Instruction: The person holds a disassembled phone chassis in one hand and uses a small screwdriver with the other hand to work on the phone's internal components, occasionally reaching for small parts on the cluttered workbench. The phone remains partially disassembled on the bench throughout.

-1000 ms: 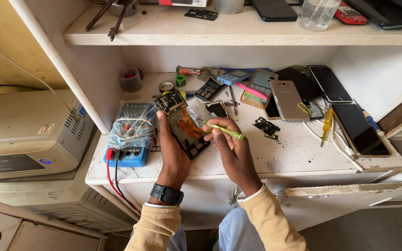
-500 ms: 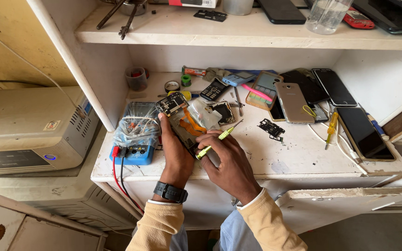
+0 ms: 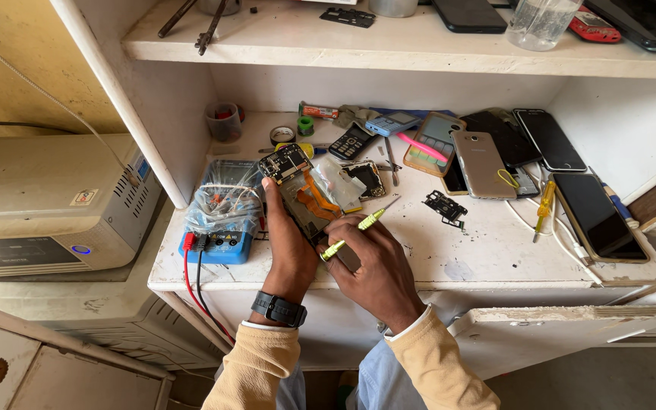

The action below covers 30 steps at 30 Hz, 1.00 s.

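Your left hand (image 3: 288,247) grasps the opened phone (image 3: 305,199) above the desk (image 3: 487,254); its back is off, board and orange flex cable exposed. Your right hand (image 3: 377,269) grips a yellow-green screwdriver (image 3: 358,228) beside the phone's frame. Disassembly appears underway; reassembly remains.

We see a worn white-painted wooden tabletop (image 3: 487,250), matt, scratched and stained, its front edge chipped to bare rough wood. In our left hand (image 3: 288,254) lies an opened phone body (image 3: 305,201) with a dark circuit board and glossy orange flex ribbons. Our right hand (image 3: 377,269) grips a yellow-green plastic-handled screwdriver (image 3: 358,228) with a thin metal shaft. A gold-coloured phone back (image 3: 481,163) looks like smooth satin metal. The black phone screens (image 3: 597,216) are glossy glass. Crinkled clear plastic wrap covers the blue plastic meter (image 3: 222,216).
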Tool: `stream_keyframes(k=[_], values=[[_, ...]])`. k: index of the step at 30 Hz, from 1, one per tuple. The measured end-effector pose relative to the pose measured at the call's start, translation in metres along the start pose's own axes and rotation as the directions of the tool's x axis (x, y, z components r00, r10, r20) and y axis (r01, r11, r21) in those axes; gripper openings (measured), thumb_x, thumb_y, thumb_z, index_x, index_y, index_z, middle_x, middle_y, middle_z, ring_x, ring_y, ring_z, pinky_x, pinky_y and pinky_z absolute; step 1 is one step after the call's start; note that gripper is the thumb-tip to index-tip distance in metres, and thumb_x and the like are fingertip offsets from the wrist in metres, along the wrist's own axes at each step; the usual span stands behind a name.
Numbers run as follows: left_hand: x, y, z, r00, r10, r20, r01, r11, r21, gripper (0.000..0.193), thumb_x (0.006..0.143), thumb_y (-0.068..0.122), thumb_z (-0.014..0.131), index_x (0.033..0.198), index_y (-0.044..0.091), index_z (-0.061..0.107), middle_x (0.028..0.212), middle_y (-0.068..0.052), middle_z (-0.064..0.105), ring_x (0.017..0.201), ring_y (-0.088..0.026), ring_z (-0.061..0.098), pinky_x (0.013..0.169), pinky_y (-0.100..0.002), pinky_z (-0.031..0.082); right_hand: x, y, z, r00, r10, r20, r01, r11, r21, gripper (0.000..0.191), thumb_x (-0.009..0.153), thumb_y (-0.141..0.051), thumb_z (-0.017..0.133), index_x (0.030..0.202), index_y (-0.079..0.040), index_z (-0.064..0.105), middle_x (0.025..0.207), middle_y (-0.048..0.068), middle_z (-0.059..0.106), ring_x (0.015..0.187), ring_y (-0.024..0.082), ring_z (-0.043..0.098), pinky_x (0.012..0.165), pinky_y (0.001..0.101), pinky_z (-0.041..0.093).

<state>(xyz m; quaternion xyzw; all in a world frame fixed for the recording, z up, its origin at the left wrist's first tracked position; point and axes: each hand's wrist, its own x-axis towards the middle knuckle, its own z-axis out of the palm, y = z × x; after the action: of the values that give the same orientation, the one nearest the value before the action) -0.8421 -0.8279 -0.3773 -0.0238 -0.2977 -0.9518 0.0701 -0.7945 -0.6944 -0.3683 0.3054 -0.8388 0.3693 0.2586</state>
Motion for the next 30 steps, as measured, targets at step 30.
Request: stream_keyframes(k=[30], values=[[0.0, -0.002, -0.002, 1.0, 0.004, -0.015, -0.004, 1.0, -0.019, 0.062, 0.106, 0.056, 0.031, 0.141, 0.009, 0.052, 0.131, -0.012, 0.065, 0.115, -0.025, 0.066, 0.1, -0.043, 0.054, -0.012, 0.036, -0.011, 0.959, 0.281, 0.04, -0.248, 0.761, 0.599, 0.041, 0.11, -0.032, 0.045, 0.122, 0.001, 0.067, 0.092, 0.001, 0.069, 0.087, 0.009, 0.061, 0.08, 0.0267, 0.05]])
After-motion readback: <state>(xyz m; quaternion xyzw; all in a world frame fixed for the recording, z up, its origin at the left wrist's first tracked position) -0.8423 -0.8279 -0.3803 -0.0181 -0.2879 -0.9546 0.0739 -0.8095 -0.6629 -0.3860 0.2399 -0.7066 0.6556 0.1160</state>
